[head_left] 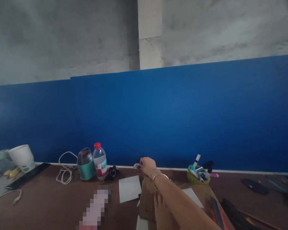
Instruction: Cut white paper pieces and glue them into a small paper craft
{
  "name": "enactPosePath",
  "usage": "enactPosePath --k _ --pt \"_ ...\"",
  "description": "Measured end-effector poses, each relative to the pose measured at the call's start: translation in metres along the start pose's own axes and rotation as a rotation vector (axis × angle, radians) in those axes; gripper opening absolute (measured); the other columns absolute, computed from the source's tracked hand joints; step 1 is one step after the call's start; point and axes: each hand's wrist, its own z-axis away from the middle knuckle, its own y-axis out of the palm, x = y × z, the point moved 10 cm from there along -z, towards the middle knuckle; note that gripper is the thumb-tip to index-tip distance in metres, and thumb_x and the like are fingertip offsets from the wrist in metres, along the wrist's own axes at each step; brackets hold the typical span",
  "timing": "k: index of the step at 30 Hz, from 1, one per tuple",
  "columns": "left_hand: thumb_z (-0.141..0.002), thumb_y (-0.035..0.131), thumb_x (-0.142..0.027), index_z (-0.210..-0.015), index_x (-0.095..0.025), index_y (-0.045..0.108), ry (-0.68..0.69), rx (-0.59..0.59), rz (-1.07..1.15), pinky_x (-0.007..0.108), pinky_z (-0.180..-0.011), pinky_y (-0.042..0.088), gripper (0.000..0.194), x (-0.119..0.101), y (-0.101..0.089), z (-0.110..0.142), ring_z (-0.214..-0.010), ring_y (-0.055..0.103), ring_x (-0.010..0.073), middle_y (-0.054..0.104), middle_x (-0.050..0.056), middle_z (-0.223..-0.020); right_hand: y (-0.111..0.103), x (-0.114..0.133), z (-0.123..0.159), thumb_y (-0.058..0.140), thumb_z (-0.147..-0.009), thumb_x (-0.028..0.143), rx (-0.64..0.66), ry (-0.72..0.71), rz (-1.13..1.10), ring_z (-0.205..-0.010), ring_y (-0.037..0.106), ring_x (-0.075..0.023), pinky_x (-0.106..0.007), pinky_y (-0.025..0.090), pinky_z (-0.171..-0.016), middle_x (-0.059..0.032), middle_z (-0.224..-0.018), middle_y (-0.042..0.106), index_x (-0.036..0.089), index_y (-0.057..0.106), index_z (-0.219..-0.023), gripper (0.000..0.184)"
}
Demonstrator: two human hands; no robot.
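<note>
Nearest, on the dark brown desktop (pixel 50 204), a long black-and-red tool (pixel 218 212) lay at the right. Left of it, the person's left hand (pixel 160 204) rested with fingers stretched out on a flat brown board (pixel 146 204); the right forearm covered part of it, so its full spread could not be told. A square white sheet (pixel 129 188) lay just left of the board. Farther off, the right hand (pixel 148 165), a silvery bracelet (pixel 160 176) at its wrist, was curled narrow at a small, round white object (pixel 136 166) near the desk's far edge; whether it gripped this could not be told. A clear red-capped plastic bottle (pixel 100 164) stood to the left, a yellow-green pen holder (pixel 191 179) to the right. Farthest, a blue partition (pixel 170 111) ran before a grey concrete wall (pixel 86 38).
</note>
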Motion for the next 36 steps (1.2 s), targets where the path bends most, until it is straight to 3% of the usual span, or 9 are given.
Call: enactPosePath --k 6,11,14,19,22,26,29,31,36 --pt "-0.085 0.047 -0.018 -0.131 -0.025 0.059 -0.02 -0.062 -0.02 0.056 -0.112 0.026 0.048 -0.003 -0.004 -0.001 -0.13 0.043 0.0361 0.062 0.009 -0.132 -0.005 0.004 0.006 0.058 -0.093 0.033 -0.005 0.004 0.009 -0.102 0.062 -0.0216 -0.042 0.054 -0.086 -0.0078 -0.123 0.059 0.02 0.057 -0.12 0.03" --pt "-0.084 0.051 -0.02 -0.136 -0.027 0.054 -0.029 -0.136 0.053 0.055 -0.113 0.027 0.053 0.001 -0.006 -0.004 -0.132 0.041 0.0371 0.058 0.008 -0.136 -0.008 0.005 0.009 0.058 -0.092 0.033 -0.018 0.012 -0.001 -0.102 0.062 -0.0218 -0.042 0.054 -0.085 -0.0079 -0.122 0.06 0.019 0.057 -0.12 0.031" --pt "-0.084 0.052 -0.022 -0.134 -0.027 0.056 -0.006 -0.11 0.045 0.055 -0.113 0.026 0.051 -0.004 -0.007 -0.002 -0.132 0.041 0.0373 0.059 0.008 -0.136 -0.012 0.003 0.01 0.058 -0.093 0.033 -0.017 0.027 -0.019 -0.102 0.062 -0.0218 -0.042 0.054 -0.085 -0.0079 -0.122 0.06 0.019 0.057 -0.12 0.031" --pt "-0.083 0.056 -0.032 -0.132 -0.021 0.058 -0.001 -0.136 0.057 0.054 -0.113 0.026 0.05 -0.009 -0.017 0.008 -0.13 0.043 0.0354 0.055 0.011 -0.139 -0.04 -0.011 0.025 0.057 -0.093 0.032 -0.048 0.065 -0.06 -0.1 0.063 -0.0207 -0.039 0.053 -0.084 -0.0078 -0.118 0.062 0.019 0.061 -0.115 0.025" --pt "-0.085 0.052 -0.032 -0.126 -0.018 0.061 -0.027 -0.173 0.055 0.05 -0.113 0.027 0.044 -0.008 -0.024 0.012 -0.13 0.044 0.0329 0.056 0.012 -0.137 -0.07 -0.033 0.055 0.049 -0.092 0.02 -0.133 0.079 -0.085 -0.093 0.067 -0.021 -0.027 0.047 -0.075 -0.009 -0.098 0.073 0.019 0.071 -0.094 0.022" --pt "-0.089 0.043 -0.022 -0.125 -0.015 0.06 -0.025 -0.182 0.048 0.045 -0.106 0.035 0.04 -0.007 -0.035 0.011 -0.121 0.051 0.0302 0.06 0.014 -0.128 -0.088 -0.075 0.125 0.046 -0.088 0.017 -0.215 0.127 -0.093 -0.089 0.068 -0.022 -0.026 0.041 -0.07 -0.0104 -0.092 0.075 0.018 0.073 -0.088 0.028" --pt "-0.09 0.032 -0.012 -0.12 -0.012 0.061 -0.059 -0.219 0.087 0.038 -0.1 0.041 0.041 0.0 -0.05 0.008 -0.114 0.057 0.0261 0.063 0.016 -0.121 -0.076 -0.1 0.178 0.051 -0.082 0.015 -0.193 0.169 -0.094 -0.083 0.069 -0.0234 -0.026 0.04 -0.068 -0.0105 -0.085 0.076 0.017 0.073 -0.085 0.022" --pt "-0.089 0.032 -0.009 -0.122 -0.014 0.059 -0.051 -0.272 0.151 0.032 -0.1 0.041 0.042 0.001 -0.065 0.006 -0.117 0.056 0.0226 0.063 0.013 -0.123 -0.06 -0.105 0.204 0.056 -0.078 0.018 -0.146 0.181 -0.083 -0.085 0.068 -0.0259 -0.028 0.041 -0.071 -0.0118 -0.086 0.075 0.015 0.071 -0.098 0.025" --pt "-0.086 0.043 -0.007 -0.114 -0.016 0.062 -0.132 -0.338 0.185 0.029 -0.093 0.044 0.036 0.015 -0.094 0.001 -0.111 0.06 0.0207 0.067 0.01 -0.117 -0.036 -0.093 0.23 0.058 -0.072 0.017 -0.098 0.151 0.001 -0.105 0.06 -0.0306 -0.032 0.041 -0.084 -0.016 -0.109 0.066 0.015 0.067 -0.107 0.036"
